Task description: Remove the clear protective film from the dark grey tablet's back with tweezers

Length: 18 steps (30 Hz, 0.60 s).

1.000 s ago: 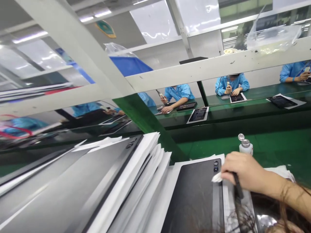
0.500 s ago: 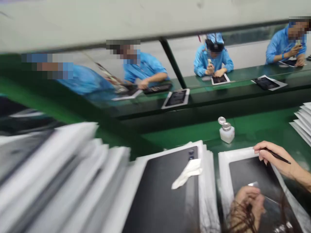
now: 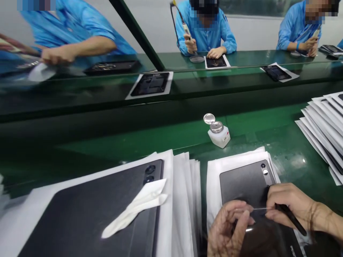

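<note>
A thin bright strand [image 3: 259, 208] is stretched across the lower part of a dark tablet [image 3: 242, 184], between the left hand [image 3: 227, 228] and the right hand [image 3: 291, 205]. Its left end is pinched by the left hand, whose thumb and fingers are brought together on it, though the exact contact is partly hidden. A slim black pen-like tool [image 3: 291, 218] is clamped in the right hand, and the right end of the strand appears to meet the fingers there. The tablet is laid flat on a white sheet [image 3: 214, 185], with two camera lenses [image 3: 264, 168] at its far corner. Just to the left, a second dark tablet [image 3: 91, 210] rests on a pile of white sheets, and a white cloth [image 3: 135, 208] is draped across it. A small white bottle [image 3: 218, 135] with a metal top stands on the green bench [image 3: 134, 151] beyond the tablets. A fanned stack of white-sheeted tablets [image 3: 321, 132] is seen at the right. Co-workers in blue smocks [image 3: 206, 32] are seated across the bench, with tablets before them.
</note>
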Each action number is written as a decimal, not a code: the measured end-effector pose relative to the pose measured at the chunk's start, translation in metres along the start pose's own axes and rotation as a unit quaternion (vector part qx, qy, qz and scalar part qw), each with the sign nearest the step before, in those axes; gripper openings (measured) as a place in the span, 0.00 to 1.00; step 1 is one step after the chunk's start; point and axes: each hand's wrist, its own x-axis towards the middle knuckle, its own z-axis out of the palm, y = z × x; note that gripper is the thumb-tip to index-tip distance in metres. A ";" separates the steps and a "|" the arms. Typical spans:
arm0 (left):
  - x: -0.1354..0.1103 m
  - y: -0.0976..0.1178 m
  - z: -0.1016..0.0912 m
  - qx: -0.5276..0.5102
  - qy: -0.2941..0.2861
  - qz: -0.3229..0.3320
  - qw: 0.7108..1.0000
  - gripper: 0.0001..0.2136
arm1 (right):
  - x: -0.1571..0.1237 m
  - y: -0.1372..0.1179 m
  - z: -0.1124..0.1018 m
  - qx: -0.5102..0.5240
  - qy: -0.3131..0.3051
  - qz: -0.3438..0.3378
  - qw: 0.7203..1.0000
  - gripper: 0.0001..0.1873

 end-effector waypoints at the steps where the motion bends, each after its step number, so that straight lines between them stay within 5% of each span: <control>1: -0.001 0.000 0.001 -0.008 -0.003 0.011 1.000 0.21 | 0.000 0.000 0.001 0.007 0.006 0.008 1.000 0.13; 5: -0.003 0.001 0.002 -0.028 -0.038 0.038 0.998 0.25 | 0.002 -0.007 0.001 0.045 -0.009 0.013 0.999 0.12; 12: 0.001 0.013 -0.009 0.063 -0.113 -0.010 0.992 0.05 | 0.005 -0.012 0.000 0.087 -0.006 -0.012 0.996 0.14; 18: -0.004 0.019 -0.002 0.102 -0.032 -0.029 0.994 0.03 | 0.001 -0.013 -0.013 0.191 0.050 0.011 0.980 0.22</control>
